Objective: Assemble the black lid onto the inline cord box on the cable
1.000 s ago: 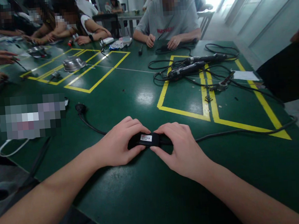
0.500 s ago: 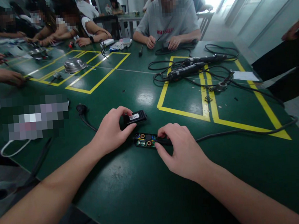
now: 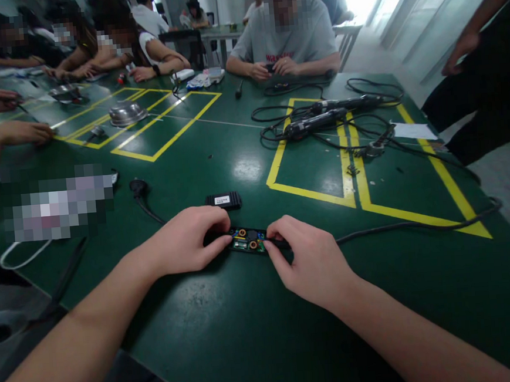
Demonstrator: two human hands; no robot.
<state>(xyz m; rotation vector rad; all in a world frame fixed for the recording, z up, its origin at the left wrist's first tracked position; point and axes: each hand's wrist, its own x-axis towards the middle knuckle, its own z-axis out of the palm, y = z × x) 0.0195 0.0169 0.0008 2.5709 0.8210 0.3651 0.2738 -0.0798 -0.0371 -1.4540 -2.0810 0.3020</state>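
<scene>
- Cover [image 3: 223, 201]: off, lying on table [image 3: 204, 324].
- Circuit board [image 3: 252, 236]: exposed, seated in casing [image 3: 247, 251].
- Left hand [image 3: 192, 238], right hand [image 3: 311, 258]: fingers clamped on opposite casing ends.

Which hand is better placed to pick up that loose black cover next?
Probably the left hand: the black cover lies just beyond it. The right hand is farther off, at the right end of the open case.
</scene>
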